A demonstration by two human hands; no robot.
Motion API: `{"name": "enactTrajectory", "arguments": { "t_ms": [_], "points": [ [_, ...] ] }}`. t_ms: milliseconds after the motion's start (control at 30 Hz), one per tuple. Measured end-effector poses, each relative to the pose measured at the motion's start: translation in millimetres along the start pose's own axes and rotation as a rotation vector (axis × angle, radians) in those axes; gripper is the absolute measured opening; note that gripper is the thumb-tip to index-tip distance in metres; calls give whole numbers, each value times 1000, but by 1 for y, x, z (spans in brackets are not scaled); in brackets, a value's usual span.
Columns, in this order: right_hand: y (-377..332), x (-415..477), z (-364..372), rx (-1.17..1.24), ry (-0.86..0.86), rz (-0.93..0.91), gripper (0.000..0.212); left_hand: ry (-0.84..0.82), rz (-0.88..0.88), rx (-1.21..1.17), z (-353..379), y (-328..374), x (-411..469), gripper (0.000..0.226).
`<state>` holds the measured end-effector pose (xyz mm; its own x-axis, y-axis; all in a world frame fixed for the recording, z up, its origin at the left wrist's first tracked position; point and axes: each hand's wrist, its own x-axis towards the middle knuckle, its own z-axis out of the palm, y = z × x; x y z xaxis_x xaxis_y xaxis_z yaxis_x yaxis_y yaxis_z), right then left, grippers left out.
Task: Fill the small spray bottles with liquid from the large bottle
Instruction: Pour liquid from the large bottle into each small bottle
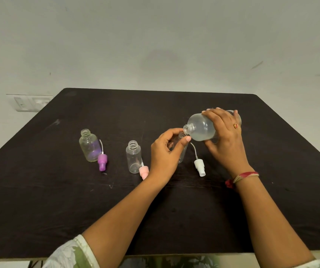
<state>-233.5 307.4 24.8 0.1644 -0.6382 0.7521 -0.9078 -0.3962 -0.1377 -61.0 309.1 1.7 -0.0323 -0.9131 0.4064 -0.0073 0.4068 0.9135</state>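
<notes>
My right hand (pixel 223 136) grips the large clear bottle (pixel 201 127), tipped on its side with its open neck pointing left and down. That neck sits right over the mouth of a small clear spray bottle (pixel 182 151), which my left hand (pixel 166 151) holds upright on the table; my fingers hide most of it. Two more small bottles stand open to the left: one in the middle (pixel 134 156) and one at the far left (pixel 89 145). Spray tops lie beside them: purple (pixel 102 161), pink (pixel 144 171) and white (pixel 200 167).
Everything stands on a dark table (pixel 58 200) set against a pale wall. A white switch plate (pixel 31 103) is on the wall at the table's back left corner. The table's near edge runs just above my sleeves.
</notes>
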Motion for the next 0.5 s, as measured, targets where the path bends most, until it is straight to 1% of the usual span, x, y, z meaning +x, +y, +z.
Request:
{"name": "enactTrajectory", "arguments": {
  "t_ms": [500],
  "points": [
    [0, 2, -2, -26, 30, -31, 66, -3, 7, -7, 0, 0, 0, 14]
  ]
}}
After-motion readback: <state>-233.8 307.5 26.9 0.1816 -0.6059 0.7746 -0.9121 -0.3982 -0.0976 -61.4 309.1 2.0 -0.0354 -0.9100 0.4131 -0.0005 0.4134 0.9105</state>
